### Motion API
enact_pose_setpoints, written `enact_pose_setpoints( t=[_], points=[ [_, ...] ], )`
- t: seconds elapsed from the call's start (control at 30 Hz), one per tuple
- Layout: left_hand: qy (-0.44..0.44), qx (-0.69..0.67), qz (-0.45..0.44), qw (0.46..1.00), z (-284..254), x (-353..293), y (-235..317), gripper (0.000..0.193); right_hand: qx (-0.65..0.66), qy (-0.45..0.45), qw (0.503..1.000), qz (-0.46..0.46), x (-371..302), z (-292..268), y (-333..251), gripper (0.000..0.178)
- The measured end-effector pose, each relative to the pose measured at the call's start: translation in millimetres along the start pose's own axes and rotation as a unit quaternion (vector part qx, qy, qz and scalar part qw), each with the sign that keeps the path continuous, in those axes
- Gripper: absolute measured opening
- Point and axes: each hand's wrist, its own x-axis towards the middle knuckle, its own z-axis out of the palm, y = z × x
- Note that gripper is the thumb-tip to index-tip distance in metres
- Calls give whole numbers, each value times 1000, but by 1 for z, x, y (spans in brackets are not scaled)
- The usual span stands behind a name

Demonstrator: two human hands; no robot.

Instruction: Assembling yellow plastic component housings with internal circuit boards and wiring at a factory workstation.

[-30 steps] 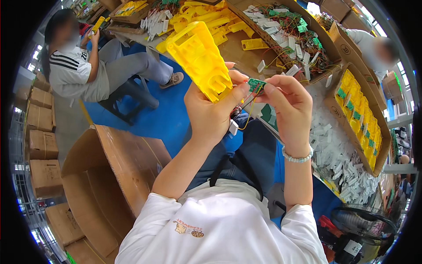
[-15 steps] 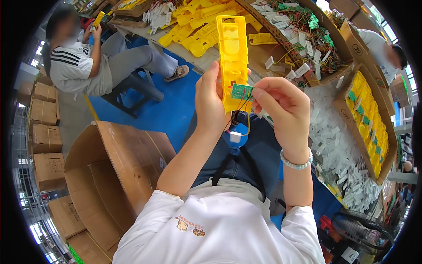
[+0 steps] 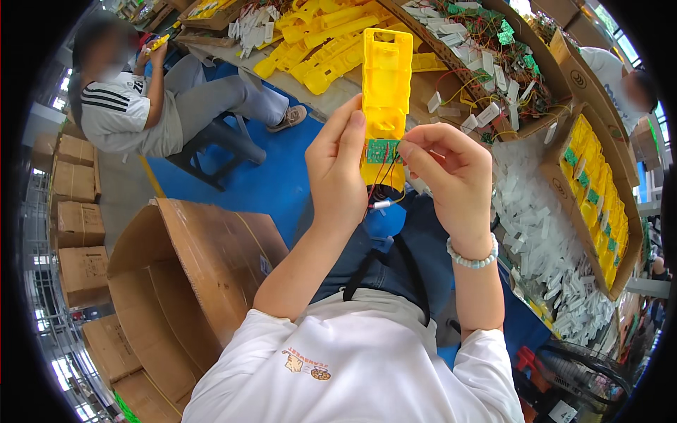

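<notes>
My left hand [image 3: 340, 162] is closed round the lower part of a long yellow plastic housing [image 3: 387, 77], its hollow side turned up. A small green circuit board [image 3: 383, 151] lies at the housing's lower end, roughly level with its walls. My right hand [image 3: 451, 166] pinches the board's right edge between thumb and fingertips. Thin dark and red wires run down from the board, and a small white connector [image 3: 381, 204] hangs below on a lead. Whether the board is seated inside the housing I cannot tell.
More yellow housings [image 3: 331, 56] are heaped on the table ahead. A carton of wired white parts and boards [image 3: 486, 53] stands beyond, right of them. White pieces [image 3: 543, 233] cover the right side, beside a carton of filled housings [image 3: 596, 201]. A large carton [image 3: 211, 254] stands left; a co-worker [image 3: 116, 106] sits beyond.
The circuit board has turned straighter and sits squarer across the housing's lower end. Housing and hands have shifted slightly; the white connector has swung up a little.
</notes>
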Motion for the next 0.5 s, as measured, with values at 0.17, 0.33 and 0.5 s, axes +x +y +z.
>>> enact_pose_setpoints(
  t=[0.17, 0.33, 0.5],
  points=[
    [-54, 3, 38, 998, -3, -11, 11, 41, -12, 13, 1000, 7, -1, 1, -1, 9],
    [-109, 16, 52, 993, -13, -9, 16, 48, 5, 14, 1000, 15, -2, 7, -6, 9],
    [-116, 18, 56, 992, -21, -10, 19, 45, 32, 8, 999, -6, -2, 10, -2, 12]
  ],
)
